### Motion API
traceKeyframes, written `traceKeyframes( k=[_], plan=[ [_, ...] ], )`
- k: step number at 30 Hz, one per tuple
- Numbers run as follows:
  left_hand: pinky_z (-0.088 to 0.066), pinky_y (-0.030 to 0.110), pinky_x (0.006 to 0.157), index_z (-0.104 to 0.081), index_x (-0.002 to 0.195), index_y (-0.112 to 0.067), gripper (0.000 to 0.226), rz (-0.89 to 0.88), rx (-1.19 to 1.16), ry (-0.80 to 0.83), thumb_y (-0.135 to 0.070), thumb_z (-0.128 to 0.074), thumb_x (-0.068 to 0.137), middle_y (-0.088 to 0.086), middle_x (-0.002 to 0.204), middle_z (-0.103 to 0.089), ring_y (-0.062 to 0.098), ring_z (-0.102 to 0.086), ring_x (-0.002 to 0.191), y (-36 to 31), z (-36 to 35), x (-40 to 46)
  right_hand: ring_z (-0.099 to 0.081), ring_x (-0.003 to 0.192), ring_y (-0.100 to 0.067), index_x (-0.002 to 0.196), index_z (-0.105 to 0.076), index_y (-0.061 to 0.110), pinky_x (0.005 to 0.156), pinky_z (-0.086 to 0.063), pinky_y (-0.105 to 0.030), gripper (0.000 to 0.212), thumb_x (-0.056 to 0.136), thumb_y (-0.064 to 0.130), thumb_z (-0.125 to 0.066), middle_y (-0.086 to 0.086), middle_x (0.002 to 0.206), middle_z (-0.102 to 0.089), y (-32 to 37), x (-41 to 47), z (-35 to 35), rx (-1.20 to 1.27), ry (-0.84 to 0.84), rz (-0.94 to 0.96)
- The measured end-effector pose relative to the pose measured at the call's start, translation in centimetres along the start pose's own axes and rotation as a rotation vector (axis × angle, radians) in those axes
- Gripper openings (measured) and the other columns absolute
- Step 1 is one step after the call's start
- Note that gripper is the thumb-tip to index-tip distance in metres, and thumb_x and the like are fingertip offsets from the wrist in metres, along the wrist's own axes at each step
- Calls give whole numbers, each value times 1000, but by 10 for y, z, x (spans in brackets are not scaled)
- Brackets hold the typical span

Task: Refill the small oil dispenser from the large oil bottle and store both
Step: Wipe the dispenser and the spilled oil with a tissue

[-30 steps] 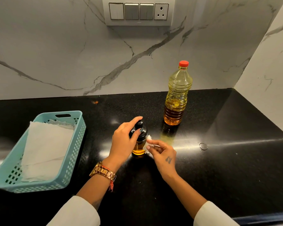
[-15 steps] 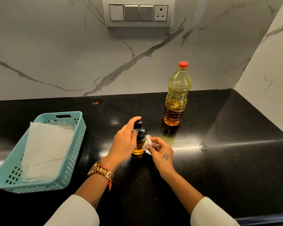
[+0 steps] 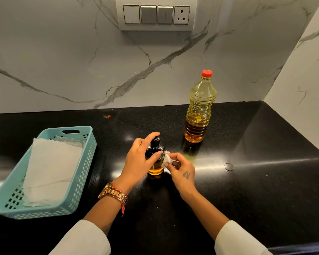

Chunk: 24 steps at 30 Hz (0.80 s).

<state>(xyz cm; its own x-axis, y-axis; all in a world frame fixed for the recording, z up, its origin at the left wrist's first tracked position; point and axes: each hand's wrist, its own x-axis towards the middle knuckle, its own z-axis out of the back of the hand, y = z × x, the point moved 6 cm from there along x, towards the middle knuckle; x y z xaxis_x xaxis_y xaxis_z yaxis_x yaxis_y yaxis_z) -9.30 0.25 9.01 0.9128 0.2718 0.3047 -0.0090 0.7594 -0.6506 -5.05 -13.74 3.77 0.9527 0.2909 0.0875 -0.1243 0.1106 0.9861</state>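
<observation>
Small oil dispenser [image 3: 155,159] — left fingers [image 3: 151,139] wrap it, upright.

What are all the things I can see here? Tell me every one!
Big oil bottle: one, yellow oil, red cap, standing at the back of the counter.
Small oil dispenser: one, dark top, amber oil, mid-counter.
Tissue: one, white, against the dispenser.
Basket: one, teal, on the left.
Paper towel: one, white, in the basket.
Counter: one, black.
Switch panel: one, white, on the marble wall.
Watch: one, gold, left wrist.
Left hand: grips the dispenser.
Right hand: pinches the tissue.
</observation>
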Motion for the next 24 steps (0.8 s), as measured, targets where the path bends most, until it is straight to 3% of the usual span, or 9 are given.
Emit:
traceKeyframes(
  k=[4, 8, 12, 14, 17, 20, 24],
  plan=[
    [-44, 24, 81, -36, 132, -45, 57, -12, -10, 3, -36, -62, 83, -3, 104, -51, 11, -50, 96, 1, 1, 2, -63, 88, -3, 97, -66, 27, 85, -53, -30, 29, 83, 2, -62, 9, 92, -68, 1, 24, -3, -68, 29, -55],
    [-45, 37, 92, -35, 134, -43, 59, -38, -15, 22, -32, -63, 84, -7, 108, -54, 12, -50, 102, 1, 4, 3, -63, 90, -1, 99, -66, 25, 80, -51, -17, 27, 83, 4, -63, 10, 95, -67, 24, 20, 2, -98, -5, 68],
    [-43, 36, 97, -29, 131, -48, 63, -55, -68, 46, -25, -64, 84, -6, 119, -55, 12, -50, 112, -3, 5, 3, -65, 89, -1, 86, -63, 30, 81, -52, -18, 28, 80, 3, -66, 14, 92, -68, 5, -6, -3, -52, -4, 48],
    [-43, 35, 98, -29, 130, -49, 63, -50, -92, 63, -22, -63, 85, -5, 125, -55, 13, -49, 115, -3, 5, 4, -64, 90, -2, 90, -63, 25, 84, -53, -23, 24, 80, 3, -65, 12, 94, -68, -11, -3, -5, -85, -6, -23],
    [-42, 33, 97, -30, 129, -49, 62, -43, -99, 101, -20, -62, 85, -14, 116, -52, 12, -49, 111, -5, 6, 5, -63, 94, -9, 98, -65, 22, 85, -51, -26, 27, 83, 1, -59, 9, 92, -67, -12, 16, -8, -118, 14, -97],
    [-39, 31, 94, -28, 128, -48, 62, -32, -70, 134, -16, -60, 87, -16, 106, -49, 11, -47, 102, -6, 6, 6, -59, 100, -6, 110, -65, 18, 87, -46, -21, 31, 85, 2, -56, 6, 103, -66, 11, 31, -8, -175, 24, -21],
    [-36, 32, 95, -28, 127, -51, 60, 17, -142, 150, -14, -56, 89, -17, 110, -47, 11, -43, 108, 0, 2, 5, -59, 100, -2, 111, -65, 20, 87, -47, -17, 33, 84, 3, -59, 8, 105, -67, 16, 13, -7, -163, 3, 76]
  ],
)
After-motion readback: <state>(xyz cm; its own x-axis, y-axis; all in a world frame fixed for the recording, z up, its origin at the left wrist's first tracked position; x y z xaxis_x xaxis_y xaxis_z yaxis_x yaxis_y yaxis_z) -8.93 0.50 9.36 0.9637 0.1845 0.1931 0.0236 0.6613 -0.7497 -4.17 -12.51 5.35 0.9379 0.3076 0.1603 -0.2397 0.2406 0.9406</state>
